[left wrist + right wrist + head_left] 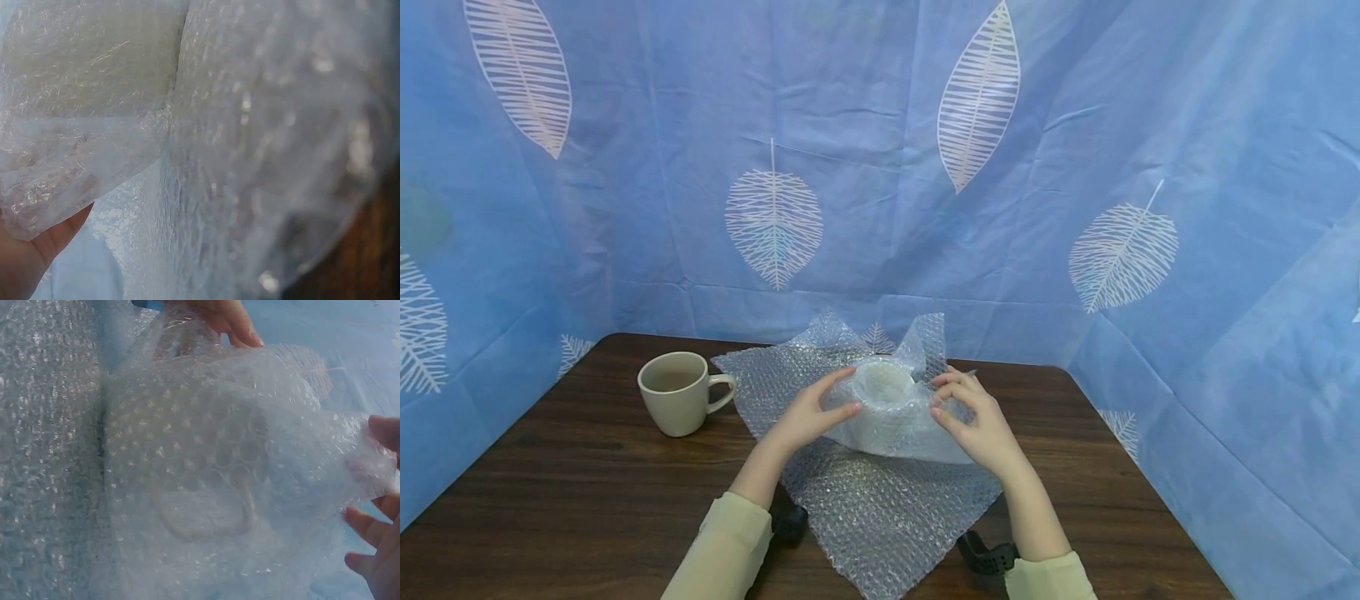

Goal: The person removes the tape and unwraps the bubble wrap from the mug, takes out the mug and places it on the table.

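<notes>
A mug (187, 437) stands upright inside a sheet of clear bubble wrap (895, 517), its handle (203, 536) showing through the layer in the right wrist view. At the mug's left side my left hand (805, 417) holds the wrap against it, thumb and forefinger spread near the rim. On the other side, my right hand (981, 421) pinches a loose part of the wrap between thumb and fingers. One flap (928, 342) of the sheet sticks up behind the mug. Wrap fills most of the left wrist view and is blurred there.
An unwrapped beige mug (679, 404) stands to the left on the dark wooden table (595, 492), handle toward the wrap. Blue cloth (865, 233) with white leaf prints hangs behind and at both sides. Black straps (988, 558) sit on the wrists.
</notes>
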A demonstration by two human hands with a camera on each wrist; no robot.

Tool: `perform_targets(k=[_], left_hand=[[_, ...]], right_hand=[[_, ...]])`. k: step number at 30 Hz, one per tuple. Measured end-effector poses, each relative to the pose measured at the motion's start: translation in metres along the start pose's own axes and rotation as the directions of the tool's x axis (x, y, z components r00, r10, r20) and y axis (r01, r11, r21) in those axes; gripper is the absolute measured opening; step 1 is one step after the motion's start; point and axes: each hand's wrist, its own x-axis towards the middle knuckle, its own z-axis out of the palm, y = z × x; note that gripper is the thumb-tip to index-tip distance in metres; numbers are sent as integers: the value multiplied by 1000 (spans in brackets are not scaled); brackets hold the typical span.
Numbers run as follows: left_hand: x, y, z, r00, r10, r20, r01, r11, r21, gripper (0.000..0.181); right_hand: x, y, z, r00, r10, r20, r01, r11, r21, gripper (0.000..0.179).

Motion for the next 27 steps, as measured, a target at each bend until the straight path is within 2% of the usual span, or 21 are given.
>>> perform_targets(k=[5,11,14,18,22,27], left_hand=[[-1,1,-2,1000,-4,-3,4,1000,-9,63],[1,1,-3,999,-25,-34,22,997,-75,51],[2,3,-5,998,-34,-49,27,992,-125,48],[6,4,-7,998,-44,-47,35,985,-166,46],[12,5,-10,997,-53,-50,45,988,-145,41],[19,5,-14,995,-81,-60,73,990,-124,33]], right_hand=[[0,-31,-7,997,-67,27,66,997,33,8],[-1,-33,-8,994,-97,54,95,995,39,10],[0,-31,-7,993,-107,59,106,994,24,11],[-1,-13,-3,993,-110,51,110,994,10,12],[-2,5,0,991,-124,49,124,992,-7,15],[-4,10,0,981,-189,49,190,981,-22,17]])
